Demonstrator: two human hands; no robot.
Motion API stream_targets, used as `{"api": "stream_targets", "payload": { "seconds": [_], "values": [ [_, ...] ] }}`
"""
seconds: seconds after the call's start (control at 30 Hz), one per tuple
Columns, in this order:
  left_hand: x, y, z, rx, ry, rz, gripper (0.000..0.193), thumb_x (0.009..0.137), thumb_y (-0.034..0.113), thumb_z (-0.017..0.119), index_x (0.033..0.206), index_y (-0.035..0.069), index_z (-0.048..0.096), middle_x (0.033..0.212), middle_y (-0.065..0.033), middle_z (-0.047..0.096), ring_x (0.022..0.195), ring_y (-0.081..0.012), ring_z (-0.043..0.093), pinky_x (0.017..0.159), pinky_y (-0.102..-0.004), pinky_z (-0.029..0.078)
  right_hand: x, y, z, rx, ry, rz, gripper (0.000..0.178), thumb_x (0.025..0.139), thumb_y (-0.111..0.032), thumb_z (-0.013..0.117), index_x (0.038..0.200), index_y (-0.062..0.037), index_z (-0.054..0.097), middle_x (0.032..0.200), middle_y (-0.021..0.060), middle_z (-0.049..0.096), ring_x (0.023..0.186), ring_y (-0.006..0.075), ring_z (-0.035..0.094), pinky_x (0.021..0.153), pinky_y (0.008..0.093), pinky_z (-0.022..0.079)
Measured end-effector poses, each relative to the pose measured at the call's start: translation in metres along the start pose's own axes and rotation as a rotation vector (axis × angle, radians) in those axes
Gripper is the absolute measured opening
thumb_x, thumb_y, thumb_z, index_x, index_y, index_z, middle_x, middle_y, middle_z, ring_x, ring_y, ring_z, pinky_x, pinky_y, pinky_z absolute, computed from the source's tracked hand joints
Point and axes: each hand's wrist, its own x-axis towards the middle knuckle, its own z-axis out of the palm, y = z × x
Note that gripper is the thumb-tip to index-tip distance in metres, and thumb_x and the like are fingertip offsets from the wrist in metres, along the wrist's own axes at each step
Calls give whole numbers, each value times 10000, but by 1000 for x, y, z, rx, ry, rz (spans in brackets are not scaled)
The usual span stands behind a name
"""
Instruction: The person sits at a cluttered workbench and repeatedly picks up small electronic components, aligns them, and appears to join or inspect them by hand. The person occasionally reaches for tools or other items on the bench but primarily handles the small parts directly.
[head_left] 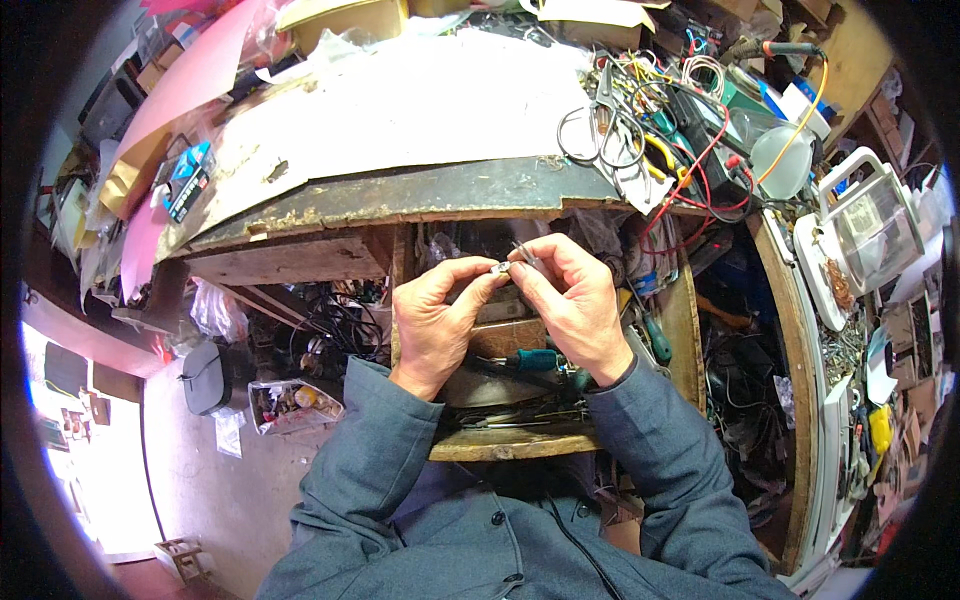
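Note:
My left hand (438,318) and my right hand (574,302) meet over an open drawer. Between the fingertips of the left hand is a small pale, metal-looking part (501,268), too small to name. A thin dark tool (522,251) sticks up from the pinched right fingers, and its kind does not show clearly. The right fingertips come close to the part or touch it. Below the hands, the wooden drawer (520,446) holds a screwdriver with a teal handle (533,360), another green-handled tool (657,340) and several thin metal tools.
The workbench (420,195) has a brightly lit white sheet (430,100) on it. Scissors (604,120), tangled wires and red leads (722,140) lie at the right. A soldering iron (790,48) rests at the far right. A blue box (188,180) stands left; a box of small parts (292,406) sits below.

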Motion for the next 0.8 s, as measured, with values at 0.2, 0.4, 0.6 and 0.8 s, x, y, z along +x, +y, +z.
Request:
{"api": "stream_targets", "payload": {
  "seconds": [0.2,0.4,0.6,0.8],
  "values": [
    [0,-3,-1,-62,59,-49,155,904,-22,755,1059,-22,760,960,-85,784,889,-119,729,808,-251,583,0,-16,-6,-190,-70,-87,118,994,-106,656,1011,8,680,698,75,635,639,74,562,584,272,471],
    [1,-3,-2,7,68,-26,161,903,-16,758,1064,-21,763,970,-94,788,886,-120,732,797,-252,587,0,-22,-1,-295,-84,-170,93,978,-97,656,992,-6,670,724,170,659,624,245,676,582,352,501],
    [2,0,-2,232,41,110,152,887,-27,772,1039,-24,768,969,-89,785,866,-111,721,782,-245,581,2,-21,-5,-397,-110,-190,94,962,-100,663,950,-8,659,707,192,644,629,327,683,566,379,498],
    [1,1,-3,364,30,240,158,875,-12,783,1032,-20,767,953,-112,786,847,-143,742,768,-266,590,2,-19,-4,-396,-115,-188,108,960,-106,663,919,-6,657,685,196,632,613,343,673,555,392,493]
  ]
}}
